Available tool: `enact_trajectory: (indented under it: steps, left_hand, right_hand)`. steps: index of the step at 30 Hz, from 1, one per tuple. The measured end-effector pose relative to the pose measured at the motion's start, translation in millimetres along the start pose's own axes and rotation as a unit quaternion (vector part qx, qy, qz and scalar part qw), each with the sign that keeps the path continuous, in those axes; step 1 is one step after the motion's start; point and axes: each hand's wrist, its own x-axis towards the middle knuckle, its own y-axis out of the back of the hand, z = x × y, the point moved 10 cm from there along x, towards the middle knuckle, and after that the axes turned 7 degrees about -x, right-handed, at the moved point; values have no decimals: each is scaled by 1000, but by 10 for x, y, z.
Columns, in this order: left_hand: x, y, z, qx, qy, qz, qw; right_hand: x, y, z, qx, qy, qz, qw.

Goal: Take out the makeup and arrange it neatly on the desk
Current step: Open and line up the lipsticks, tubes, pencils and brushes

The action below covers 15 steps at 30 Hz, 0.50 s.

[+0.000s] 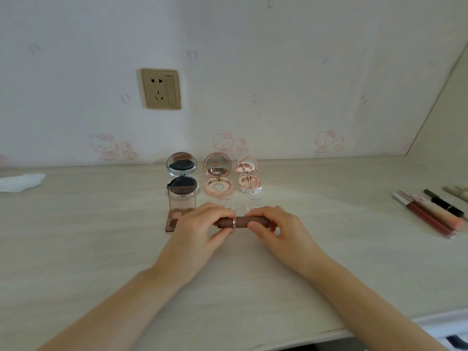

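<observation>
Hands meet over the middle of the pale wood-grain desk (106,249), sharing a brown cylindrical lipstick tube with a rose-gold band (240,222) held level, lengthwise from left to right. The left hand (200,229) curls its fingers and thumb round the tube's left part, and the right hand (276,230) pinches the right part between thumb and curled fingers.

Just left of the left hand lies an open rectangular eyeshadow palette with a clear lid (180,207). Beyond the hands, near the wall, three open round compacts stand in a row with mirrored lids upright: a silver compact with a dark puff (181,173) at left, a rose-gold compact with a pale centre (217,176) in the middle, and a smaller rose-gold compact (248,176) at right.

At the right edge a cluster of slim lip-gloss tubes and dark pencils (430,211) lies side by side. A crumpled white tissue (20,182) sits far left, and a gold wall socket (161,88) is set in the cartoon-cat wallpaper above
</observation>
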Motion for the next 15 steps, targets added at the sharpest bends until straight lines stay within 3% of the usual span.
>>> enact_trajectory:
  steps: [8,12,15]
  left_hand:
    - [-5,-6,-203,-70,80,-33,994]
    - [-79,-162,23,53,-2,-102,993]
    - [-113,-277,125,108,-17,-128,986]
  right_hand:
    - [-16,40,-57,-19,52,25,998]
    - [-48,15,-99,-6,59,21,998]
    - [-71,54,-135,24,53,41,997]
